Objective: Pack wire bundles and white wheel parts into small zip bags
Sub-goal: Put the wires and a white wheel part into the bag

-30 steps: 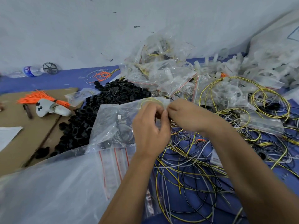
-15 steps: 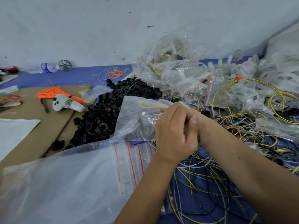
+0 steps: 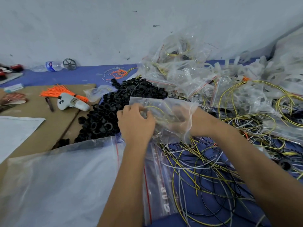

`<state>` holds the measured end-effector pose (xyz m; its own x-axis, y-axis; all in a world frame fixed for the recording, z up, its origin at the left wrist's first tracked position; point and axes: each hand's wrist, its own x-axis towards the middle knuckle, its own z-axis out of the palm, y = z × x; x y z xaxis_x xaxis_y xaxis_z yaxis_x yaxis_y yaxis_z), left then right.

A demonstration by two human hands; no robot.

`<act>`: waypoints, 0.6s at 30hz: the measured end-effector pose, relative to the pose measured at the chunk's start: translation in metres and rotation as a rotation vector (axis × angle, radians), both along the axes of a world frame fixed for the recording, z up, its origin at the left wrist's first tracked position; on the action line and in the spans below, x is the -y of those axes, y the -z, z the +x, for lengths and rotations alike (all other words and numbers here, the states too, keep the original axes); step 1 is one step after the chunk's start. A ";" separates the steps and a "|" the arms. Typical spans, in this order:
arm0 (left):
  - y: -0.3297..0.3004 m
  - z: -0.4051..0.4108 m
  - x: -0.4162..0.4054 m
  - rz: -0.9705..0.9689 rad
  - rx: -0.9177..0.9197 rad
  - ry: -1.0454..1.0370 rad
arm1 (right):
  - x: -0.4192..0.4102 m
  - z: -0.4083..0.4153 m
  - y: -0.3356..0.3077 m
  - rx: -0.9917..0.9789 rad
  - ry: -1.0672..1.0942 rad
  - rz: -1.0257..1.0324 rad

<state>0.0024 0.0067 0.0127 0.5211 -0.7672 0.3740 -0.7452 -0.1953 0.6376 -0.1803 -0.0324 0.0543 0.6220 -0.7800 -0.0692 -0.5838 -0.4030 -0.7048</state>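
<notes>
Both hands are up at one small zip bag point(image 3: 165, 112), held just above the tangle of loose wires point(image 3: 205, 161) on the blue cloth. The left hand point(image 3: 136, 123) has its fingers curled onto the bag's left end, pinching the film there. The right hand point(image 3: 178, 118) is hidden behind or inside the cloudy plastic, so I cannot tell whether it grips anything; only the wrist shows plainly, coming out at the bag's right side. The bag lies crosswise in front of the person, its long axis running left to right between the two hands, with a thin yellow wire loop point(image 3: 157, 108) visible through the film. From where I stand, the next move looks to turn on that left-to-right line: the left hand has the clearer hold on the bag, at its left end, so it seems better placed to steady the bag while the right finishes settling or sealing the contents. Beyond the bag lies the heap of black rings point(image 3: 114, 104), and farther right the pile of filled bags point(image 3: 188, 76), well apart from the hands.
</notes>
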 end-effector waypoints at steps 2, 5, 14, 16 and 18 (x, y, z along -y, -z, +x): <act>0.005 0.009 0.002 0.061 -0.075 0.042 | -0.003 -0.008 -0.007 0.000 0.005 0.019; 0.007 0.015 0.003 -0.003 -0.083 0.017 | -0.007 -0.019 -0.009 -0.277 0.002 -0.071; 0.012 0.037 0.010 -0.173 -0.434 -0.174 | -0.005 -0.025 0.002 0.175 0.147 0.331; 0.012 0.037 0.010 -0.195 -0.458 -0.184 | -0.001 -0.023 0.002 0.413 0.220 0.561; 0.013 0.037 0.010 -0.207 -0.492 -0.177 | 0.004 -0.020 0.002 0.590 0.234 0.728</act>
<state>0.0394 -0.0035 -0.0004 0.7865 -0.5882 0.1883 -0.3178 -0.1241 0.9400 -0.2006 -0.0367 0.0527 0.5460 -0.7780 -0.3109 -0.0656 0.3302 -0.9416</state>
